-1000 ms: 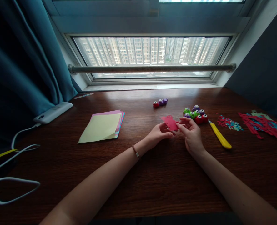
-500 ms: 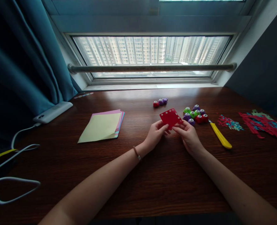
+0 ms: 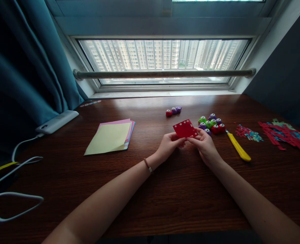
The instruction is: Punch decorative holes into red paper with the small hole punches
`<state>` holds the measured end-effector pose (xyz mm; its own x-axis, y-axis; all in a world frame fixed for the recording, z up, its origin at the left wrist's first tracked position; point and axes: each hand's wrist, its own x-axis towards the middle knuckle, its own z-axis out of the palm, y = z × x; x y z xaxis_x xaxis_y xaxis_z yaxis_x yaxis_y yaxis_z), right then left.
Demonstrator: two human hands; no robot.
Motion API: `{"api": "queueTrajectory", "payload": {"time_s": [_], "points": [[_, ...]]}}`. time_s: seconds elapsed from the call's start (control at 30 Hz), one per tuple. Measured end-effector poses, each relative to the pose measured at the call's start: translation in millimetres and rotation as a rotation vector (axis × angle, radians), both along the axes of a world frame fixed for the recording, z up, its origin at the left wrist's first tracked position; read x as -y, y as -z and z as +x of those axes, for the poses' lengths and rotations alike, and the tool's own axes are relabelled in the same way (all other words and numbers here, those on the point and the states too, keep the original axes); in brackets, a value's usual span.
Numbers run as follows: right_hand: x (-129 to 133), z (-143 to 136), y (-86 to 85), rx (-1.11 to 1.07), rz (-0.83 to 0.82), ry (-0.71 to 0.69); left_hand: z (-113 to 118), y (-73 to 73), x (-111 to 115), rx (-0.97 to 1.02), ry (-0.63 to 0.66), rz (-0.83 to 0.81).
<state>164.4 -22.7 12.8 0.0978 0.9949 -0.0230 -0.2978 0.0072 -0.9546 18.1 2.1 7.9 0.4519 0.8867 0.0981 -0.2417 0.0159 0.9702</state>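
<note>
red punched paper [image 3: 183, 129]: edges pinched by fingers of left hand [image 3: 168, 145], right hand [image 3: 205, 145]
desk [image 3: 175, 206]: wood exposed between forearms [image 3: 111, 198]

A red paper [image 3: 184, 129], flower-patterned along two edges, is held up tilted.

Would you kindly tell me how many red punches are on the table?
3 visible: one red punch beyond the red paper, leftmost in the far row; two red punches together in the cluster beside the yellow knife. Others may be hidden.
</note>
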Motion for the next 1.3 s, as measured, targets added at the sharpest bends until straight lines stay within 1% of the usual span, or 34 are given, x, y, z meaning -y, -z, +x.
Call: {"api": "queueTrajectory", "payload": {"time_s": [0.1,0.23,0.4,0.5,0.6,0.73,0.87,0.97,1.17,1.3], "points": [[-0.6,1.9,-1.4,0.006,-0.057,-0.017,-1.3,0.9,-0.8,-0.012,0.022,0.000],[-1.3,4.5,-4.1,-0.040,-0.145,-0.086,-1.5,3.3,-2.1,-0.026,0.058,-0.013],[0.7,7.8,-8.1,-0.160,-0.201,-0.262,0.3,0.3,0.2,0.123,0.151,-0.193],[2.4,8.4,-9.8,-0.224,-0.238,-0.299,0.7,-2.9,2.0,0.215,0.199,-0.254],[3.1,8.4,-10.1,-0.270,-0.248,-0.302,0.5,-4.0,2.5,0.267,0.223,-0.263],[3.1,9.2,-9.7,-0.300,-0.237,-0.347,0.1,-4.2,1.9,0.289,0.250,-0.270],[2.7,10.4,-10.3,-0.304,-0.230,-0.393,-1.0,-4.6,1.1,0.310,0.238,-0.306],[1.3,11.4,-10.3,-0.275,-0.236,-0.370,-2.4,-3.8,0.1,0.343,0.218,-0.309],[-2.2,16.2,-12.5,-0.238,-0.253,-0.190,-5.0,-0.2,-3.2,0.394,0.140,-0.330],[-1.9,18.5,-16.3,-0.208,-0.229,-0.167,-5.9,0.5,-4.4,0.375,0.082,-0.332]]}}
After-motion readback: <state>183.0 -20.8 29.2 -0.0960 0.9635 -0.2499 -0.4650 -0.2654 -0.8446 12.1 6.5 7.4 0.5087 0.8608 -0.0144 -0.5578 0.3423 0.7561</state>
